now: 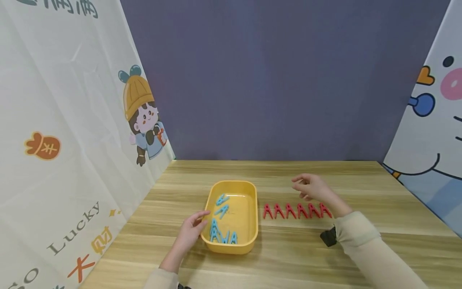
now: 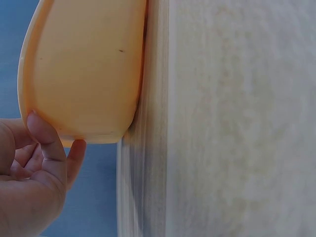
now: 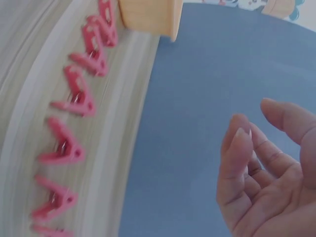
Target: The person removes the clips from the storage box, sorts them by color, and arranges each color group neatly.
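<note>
Left hand (image 1: 189, 230) gripped yellow bin (image 1: 244, 216) by its left rim; loose right hand (image 1: 313, 188) hung short of table (image 1: 296, 261) far edge; right-wrist view cropped red clothespins (image 3: 74, 152).

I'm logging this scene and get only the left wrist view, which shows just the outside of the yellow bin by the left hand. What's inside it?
Observer: Several light-blue clothespins lie inside the yellow bin.
Operator: Anything else lying nearby?
Observer: Yes, six red clothespins in a row on the wood-grain table, to the right of the yellow bin.
Operator: Is the right hand carrying one?
Observer: No, the right hand is empty.
</note>
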`<state>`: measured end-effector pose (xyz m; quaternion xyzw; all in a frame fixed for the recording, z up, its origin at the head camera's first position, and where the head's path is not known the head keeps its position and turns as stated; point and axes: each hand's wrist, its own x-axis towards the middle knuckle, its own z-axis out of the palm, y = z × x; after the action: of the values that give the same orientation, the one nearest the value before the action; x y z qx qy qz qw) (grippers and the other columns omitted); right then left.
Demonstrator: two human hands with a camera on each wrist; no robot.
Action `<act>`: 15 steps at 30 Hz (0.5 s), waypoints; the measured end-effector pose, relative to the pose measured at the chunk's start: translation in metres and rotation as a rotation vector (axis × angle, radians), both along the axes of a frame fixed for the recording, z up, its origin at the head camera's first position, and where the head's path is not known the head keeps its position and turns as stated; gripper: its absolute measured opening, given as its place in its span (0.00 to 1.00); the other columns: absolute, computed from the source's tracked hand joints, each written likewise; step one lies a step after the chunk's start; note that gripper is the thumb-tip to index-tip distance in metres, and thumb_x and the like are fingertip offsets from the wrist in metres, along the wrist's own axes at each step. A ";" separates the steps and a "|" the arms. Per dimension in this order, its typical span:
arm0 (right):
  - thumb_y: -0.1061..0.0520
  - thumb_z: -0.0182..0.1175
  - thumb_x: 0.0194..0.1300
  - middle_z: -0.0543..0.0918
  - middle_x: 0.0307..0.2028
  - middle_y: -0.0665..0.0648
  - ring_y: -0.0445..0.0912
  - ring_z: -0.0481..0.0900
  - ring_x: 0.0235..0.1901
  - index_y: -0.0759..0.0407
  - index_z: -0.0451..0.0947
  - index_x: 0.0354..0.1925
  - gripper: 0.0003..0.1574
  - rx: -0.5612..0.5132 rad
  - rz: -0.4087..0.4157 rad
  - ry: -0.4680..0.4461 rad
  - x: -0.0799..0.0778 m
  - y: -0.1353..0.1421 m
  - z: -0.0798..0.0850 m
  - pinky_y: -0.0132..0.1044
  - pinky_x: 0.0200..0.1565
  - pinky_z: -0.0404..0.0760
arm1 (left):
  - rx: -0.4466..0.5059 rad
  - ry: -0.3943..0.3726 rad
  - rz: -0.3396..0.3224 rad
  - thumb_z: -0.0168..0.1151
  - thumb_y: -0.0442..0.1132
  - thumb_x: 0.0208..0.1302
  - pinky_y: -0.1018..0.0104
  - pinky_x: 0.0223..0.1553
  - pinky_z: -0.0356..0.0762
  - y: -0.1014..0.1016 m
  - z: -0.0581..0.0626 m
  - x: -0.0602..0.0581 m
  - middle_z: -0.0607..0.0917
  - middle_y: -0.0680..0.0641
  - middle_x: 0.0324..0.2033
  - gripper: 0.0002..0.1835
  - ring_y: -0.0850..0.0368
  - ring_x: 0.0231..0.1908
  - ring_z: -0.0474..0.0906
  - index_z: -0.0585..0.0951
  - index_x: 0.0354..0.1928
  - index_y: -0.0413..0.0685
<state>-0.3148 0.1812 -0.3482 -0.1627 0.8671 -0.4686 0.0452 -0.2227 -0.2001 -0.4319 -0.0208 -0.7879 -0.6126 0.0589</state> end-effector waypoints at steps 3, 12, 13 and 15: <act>0.53 0.55 0.66 0.76 0.31 0.57 0.47 0.77 0.26 0.68 0.69 0.56 0.25 -0.007 0.024 0.004 0.002 -0.010 0.003 0.41 0.28 0.79 | 0.008 0.003 -0.002 0.51 0.28 0.64 0.58 0.30 0.78 0.000 -0.001 0.000 0.71 0.33 0.55 0.16 0.41 0.42 0.75 0.74 0.54 0.36; 0.55 0.56 0.65 0.75 0.32 0.58 0.48 0.76 0.26 0.67 0.71 0.53 0.22 -0.029 0.088 0.037 0.010 -0.041 0.012 0.42 0.27 0.79 | 0.004 0.010 -0.003 0.52 0.28 0.64 0.61 0.28 0.78 0.000 -0.001 0.000 0.71 0.33 0.56 0.16 0.41 0.43 0.75 0.74 0.54 0.35; 0.54 0.56 0.65 0.75 0.32 0.58 0.48 0.76 0.26 0.67 0.71 0.53 0.22 -0.026 0.091 0.041 0.011 -0.044 0.013 0.42 0.27 0.79 | 0.002 0.009 -0.003 0.52 0.28 0.64 0.62 0.28 0.78 0.000 -0.001 0.000 0.70 0.33 0.56 0.16 0.41 0.43 0.75 0.74 0.54 0.35; 0.54 0.57 0.64 0.76 0.32 0.58 0.47 0.76 0.25 0.66 0.72 0.52 0.22 -0.023 0.099 0.050 0.012 -0.050 0.013 0.41 0.27 0.79 | -0.004 0.010 -0.002 0.52 0.28 0.64 0.63 0.27 0.77 0.000 0.000 0.000 0.70 0.33 0.57 0.16 0.41 0.43 0.75 0.74 0.54 0.35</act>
<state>-0.3027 0.1308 -0.3348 -0.2177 0.8533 -0.4716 0.0449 -0.2228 -0.2002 -0.4322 -0.0248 -0.7888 -0.6110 0.0621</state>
